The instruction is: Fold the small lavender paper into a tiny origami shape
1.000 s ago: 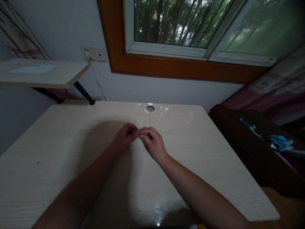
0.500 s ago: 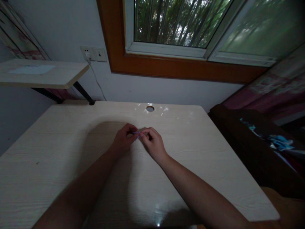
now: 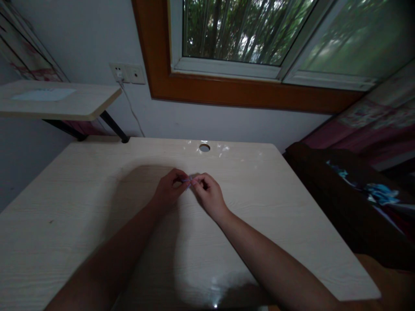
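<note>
My left hand (image 3: pixel 169 189) and my right hand (image 3: pixel 209 193) meet fingertip to fingertip over the middle of a pale wooden desk (image 3: pixel 81 207). Both pinch a tiny pale bluish-pink thing (image 3: pixel 189 180) between thumb and fingers. It is too small and dim to name. The fingers of both hands are curled closed around it. Both forearms reach in from the near edge of the desk.
A round cable hole (image 3: pixel 204 147) sits near the desk's far edge. A raised side shelf (image 3: pixel 58 101) stands at the far left under a wall socket (image 3: pixel 127 73) with a cord. A window (image 3: pixel 246 32) is above. Dark bedding (image 3: pixel 353 198) lies to the right.
Both hands stay together at the same spot. Only the fingertips have shifted slightly around the small thing.
</note>
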`<state>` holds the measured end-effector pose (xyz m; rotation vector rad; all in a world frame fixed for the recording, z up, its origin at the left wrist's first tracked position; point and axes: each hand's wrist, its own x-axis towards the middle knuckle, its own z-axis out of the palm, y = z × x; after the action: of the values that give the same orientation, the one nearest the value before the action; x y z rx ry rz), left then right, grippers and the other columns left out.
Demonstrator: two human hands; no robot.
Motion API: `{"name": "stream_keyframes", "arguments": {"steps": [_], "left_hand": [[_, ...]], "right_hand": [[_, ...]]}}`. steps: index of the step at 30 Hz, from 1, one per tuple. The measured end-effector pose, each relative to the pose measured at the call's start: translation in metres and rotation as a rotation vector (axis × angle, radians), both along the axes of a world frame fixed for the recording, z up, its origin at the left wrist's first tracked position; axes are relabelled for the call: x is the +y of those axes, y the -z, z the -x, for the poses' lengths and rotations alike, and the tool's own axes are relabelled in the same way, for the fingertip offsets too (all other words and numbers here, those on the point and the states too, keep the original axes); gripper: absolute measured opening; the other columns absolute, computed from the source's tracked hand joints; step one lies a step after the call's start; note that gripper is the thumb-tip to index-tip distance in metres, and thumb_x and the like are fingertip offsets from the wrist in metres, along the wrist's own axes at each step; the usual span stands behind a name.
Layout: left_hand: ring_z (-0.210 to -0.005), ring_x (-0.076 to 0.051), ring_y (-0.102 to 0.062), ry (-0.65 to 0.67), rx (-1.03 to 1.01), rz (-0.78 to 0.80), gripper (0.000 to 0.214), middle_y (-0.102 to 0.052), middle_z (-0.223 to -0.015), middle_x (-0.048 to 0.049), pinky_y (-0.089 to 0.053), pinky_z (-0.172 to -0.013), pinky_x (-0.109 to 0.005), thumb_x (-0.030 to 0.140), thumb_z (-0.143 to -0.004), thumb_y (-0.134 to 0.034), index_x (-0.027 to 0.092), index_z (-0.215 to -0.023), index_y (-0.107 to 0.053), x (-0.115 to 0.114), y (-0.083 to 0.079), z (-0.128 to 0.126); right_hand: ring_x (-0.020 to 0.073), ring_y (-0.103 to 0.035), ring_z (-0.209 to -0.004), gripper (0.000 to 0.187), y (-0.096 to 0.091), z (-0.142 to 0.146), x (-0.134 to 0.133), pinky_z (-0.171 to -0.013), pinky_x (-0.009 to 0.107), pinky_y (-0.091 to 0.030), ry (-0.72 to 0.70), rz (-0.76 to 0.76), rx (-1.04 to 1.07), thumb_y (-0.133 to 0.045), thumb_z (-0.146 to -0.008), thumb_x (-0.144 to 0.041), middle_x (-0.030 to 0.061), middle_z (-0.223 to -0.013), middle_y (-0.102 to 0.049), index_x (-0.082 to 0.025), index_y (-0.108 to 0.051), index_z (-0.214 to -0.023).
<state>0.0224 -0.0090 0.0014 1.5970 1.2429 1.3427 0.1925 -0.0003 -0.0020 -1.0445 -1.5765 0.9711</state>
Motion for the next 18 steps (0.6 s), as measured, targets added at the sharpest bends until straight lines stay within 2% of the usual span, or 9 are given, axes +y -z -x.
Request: {"name": "stream_keyframes", "arguments": {"steps": [13, 18], "left_hand": [[-0.081, -0.015, -0.065, -0.038, 0.071, -0.001, 0.014, -0.066, -0.087, -0.0015, -0.053, -0.080, -0.029, 0.028, -0.081, -0.070, 0.020, -0.090, -0.061, -0.0002, -0.0053, -0.0017], [-0.085, -0.016, -0.066, -0.011, 0.027, 0.025, 0.026, -0.068, -0.095, -0.0034, -0.055, -0.078, -0.028, 0.030, -0.082, -0.068, 0.020, -0.104, -0.060, 0.0003, -0.0011, -0.0006]], "right_hand": [[0.0162, -0.054, -0.072, 0.022, 0.0030, 0.0004, 0.0033, -0.068, 0.028, -0.043, -0.032, 0.010, -0.025, -0.059, -0.092, -0.042, 0.0021, -0.081, -0.062, -0.021, -0.064, -0.088], [0.0162, -0.054, -0.075, 0.020, 0.0016, -0.0001, 0.0023, -0.071, 0.028, -0.043, -0.042, -0.034, -0.082, -0.055, -0.095, -0.038, 0.0021, -0.082, -0.061, -0.020, -0.062, -0.089]]}}
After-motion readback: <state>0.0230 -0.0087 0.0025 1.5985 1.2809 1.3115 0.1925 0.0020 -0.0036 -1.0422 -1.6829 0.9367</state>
